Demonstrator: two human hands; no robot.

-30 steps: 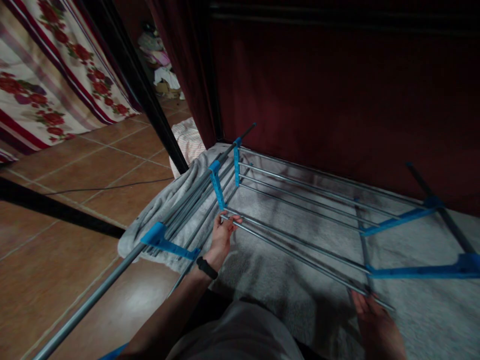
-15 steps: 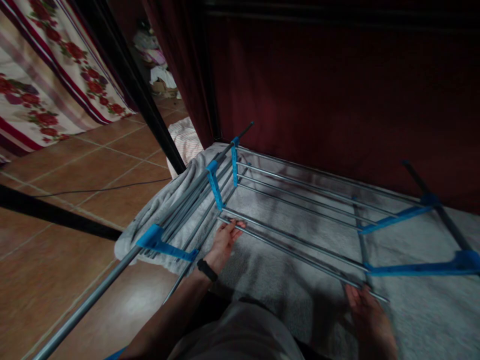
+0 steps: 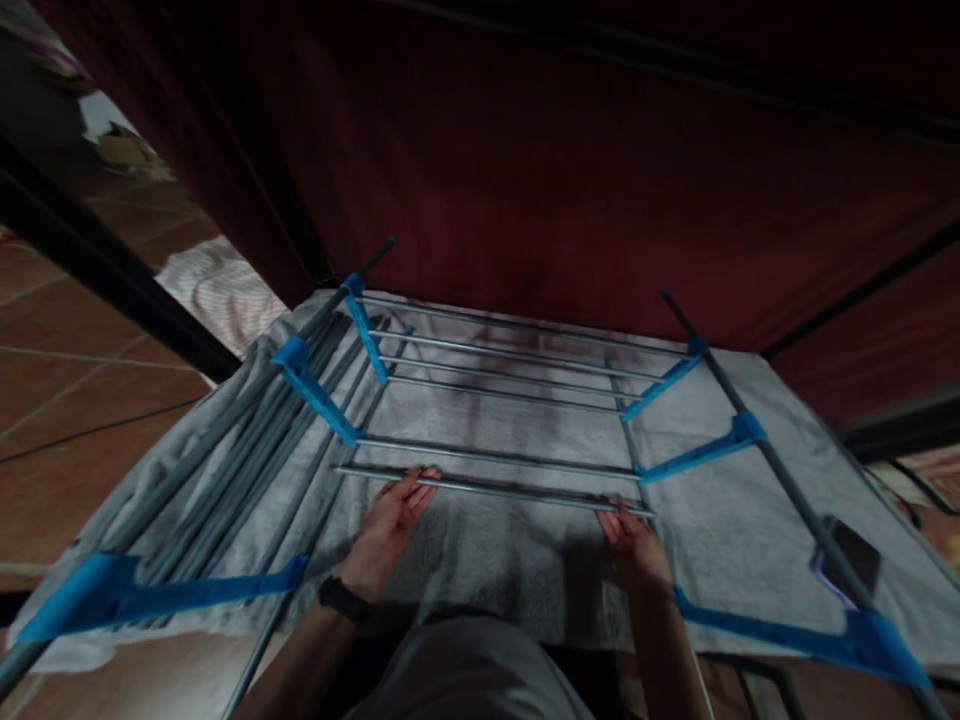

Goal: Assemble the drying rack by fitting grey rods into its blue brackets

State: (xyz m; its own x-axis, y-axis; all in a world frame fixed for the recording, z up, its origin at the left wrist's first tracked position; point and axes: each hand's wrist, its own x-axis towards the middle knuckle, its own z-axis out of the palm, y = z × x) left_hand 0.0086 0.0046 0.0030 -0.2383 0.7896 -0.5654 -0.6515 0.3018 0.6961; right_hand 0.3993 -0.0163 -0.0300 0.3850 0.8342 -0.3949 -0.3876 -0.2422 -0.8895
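Note:
A loose grey metal rod (image 3: pixel 517 490) lies level across both my hands, one near each end. My left hand (image 3: pixel 397 505), with a black band on its wrist, has its fingers curled around the rod's left part. Near the right end, my right hand (image 3: pixel 630 540) grips the same rod. Just beyond it is a partly built rack frame: several crossbars, such as a metal crossbar (image 3: pixel 495 459), run between blue plastic brackets. The left bracket (image 3: pixel 319 400) and right bracket (image 3: pixel 697 448) sit on long side poles. A nearer right bracket (image 3: pixel 795 632) has no crossbar visible on it.
Several spare rods (image 3: pixel 247 470) lie bundled at the left on a grey blanket (image 3: pixel 510 560). A phone (image 3: pixel 847 560) rests at the right, under the side pole. A dark red panel (image 3: pixel 525 180) stands behind the frame. Black bars (image 3: pixel 112 260) cross the left side.
My view has swung to the right, bringing the frame's whole right side and the phone into sight. Both hands still hold the rod, now more level in view.

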